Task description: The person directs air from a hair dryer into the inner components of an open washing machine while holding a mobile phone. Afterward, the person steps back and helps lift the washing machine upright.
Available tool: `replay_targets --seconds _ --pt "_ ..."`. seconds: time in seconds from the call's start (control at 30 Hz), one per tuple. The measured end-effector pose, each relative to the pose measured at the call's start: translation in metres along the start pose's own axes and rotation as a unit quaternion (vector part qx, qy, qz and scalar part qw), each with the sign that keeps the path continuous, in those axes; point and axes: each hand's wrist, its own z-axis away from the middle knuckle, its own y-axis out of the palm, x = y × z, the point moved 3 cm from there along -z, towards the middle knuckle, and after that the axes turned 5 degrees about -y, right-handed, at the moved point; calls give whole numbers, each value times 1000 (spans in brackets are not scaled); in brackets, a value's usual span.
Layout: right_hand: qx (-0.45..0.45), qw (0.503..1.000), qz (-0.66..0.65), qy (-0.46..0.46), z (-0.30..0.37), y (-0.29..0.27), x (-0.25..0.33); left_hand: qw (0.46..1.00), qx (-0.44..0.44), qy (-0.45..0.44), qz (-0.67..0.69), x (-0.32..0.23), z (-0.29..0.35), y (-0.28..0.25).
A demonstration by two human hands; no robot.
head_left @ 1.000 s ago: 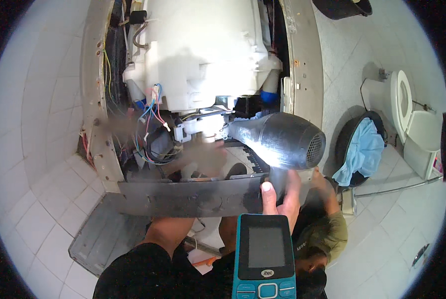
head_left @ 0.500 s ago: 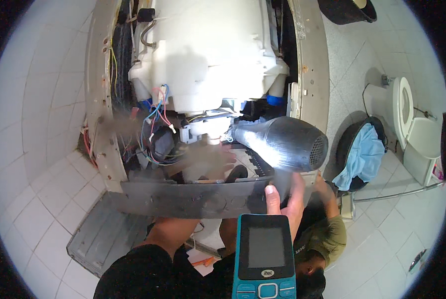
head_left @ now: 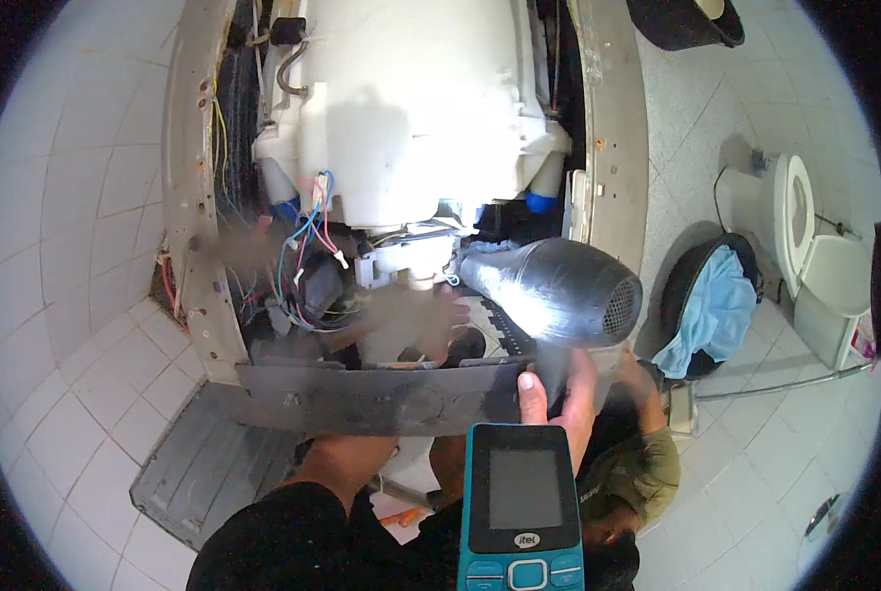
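Note:
My right hand (head_left: 556, 396) is wrapped around the handle of a dark grey hair dryer (head_left: 558, 291), whose nozzle points left into the open underside of a white appliance (head_left: 411, 118). My left hand (head_left: 416, 317) reaches over a dark metal crossbar (head_left: 361, 394) into the machine's inside, beside a white plastic part and a bundle of coloured wires (head_left: 307, 256). That hand is blurred, so its grip is unclear. A teal push-button phone (head_left: 519, 507) with a dark screen stands upright at the lower edge, close to my chest.
A grey panel (head_left: 204, 463) lies on the white floor tiles at lower left. To the right stand a dark bin holding a blue cloth (head_left: 713, 310) and a white toilet (head_left: 805, 246). A dark bowl (head_left: 682, 20) sits at the top edge.
The view has shifted a little, so the appliance sits slightly lower in the picture. The hair dryer stays aimed into the machine, and my left hand remains inside it.

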Motion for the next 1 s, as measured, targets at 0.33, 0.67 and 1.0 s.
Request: replay_targets --seconds 0.33,0.67,1.0 --pt "-3 1000 29 11 0 -2 1 972 -84 206 69 10 -16 -29" --pt "-29 999 25 24 2 1 11 947 59 284 -139 0 -26 -20" --pt "-31 999 39 -21 1 1 3 829 107 500 -229 -16 -5 -23"
